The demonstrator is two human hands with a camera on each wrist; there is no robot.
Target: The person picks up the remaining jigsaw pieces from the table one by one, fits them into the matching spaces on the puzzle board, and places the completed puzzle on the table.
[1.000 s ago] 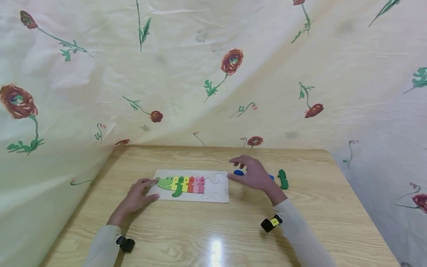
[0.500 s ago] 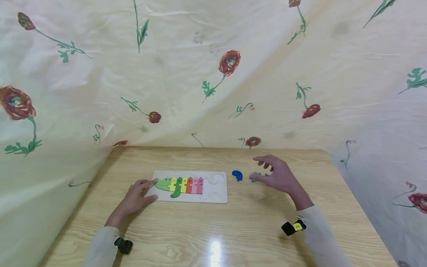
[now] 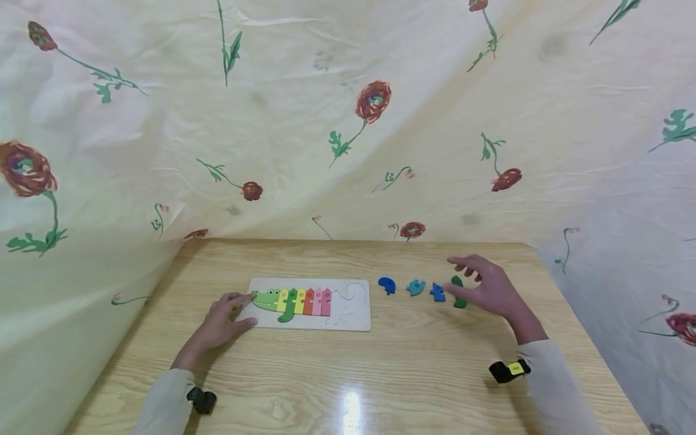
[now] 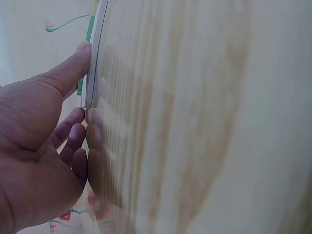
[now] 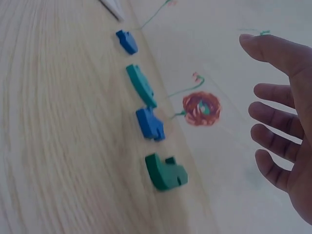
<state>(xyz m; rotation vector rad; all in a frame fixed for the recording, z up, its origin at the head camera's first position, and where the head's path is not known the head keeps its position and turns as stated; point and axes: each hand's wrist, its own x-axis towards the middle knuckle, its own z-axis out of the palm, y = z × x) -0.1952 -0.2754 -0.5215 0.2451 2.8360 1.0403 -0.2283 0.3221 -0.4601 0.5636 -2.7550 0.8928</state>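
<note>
A crocodile puzzle board (image 3: 350, 314) lies flat on the table, its left part filled with coloured pieces: a green head (image 3: 267, 299), then yellow, green, red and pink ones. My left hand (image 3: 222, 320) rests at the board's left end, thumb and index finger touching it; in the left wrist view the thumb lies along its edge. My right hand (image 3: 484, 287) hovers with spread fingers and holds nothing, partly hiding a dark green piece (image 3: 458, 297). Left of that, a blue piece (image 3: 437, 292), a teal piece (image 3: 415, 287) and a dark blue curved piece (image 3: 386, 285) lie in a row.
The wooden table (image 3: 304, 380) ends at the back against a flowered cloth (image 3: 304, 121), which also hangs at both sides. On the board's right part, drawn outlines show on the bare surface.
My right hand has moved to the right over the loose pieces, uncovering the dark blue, teal and blue ones. My left hand has stayed at the board.
</note>
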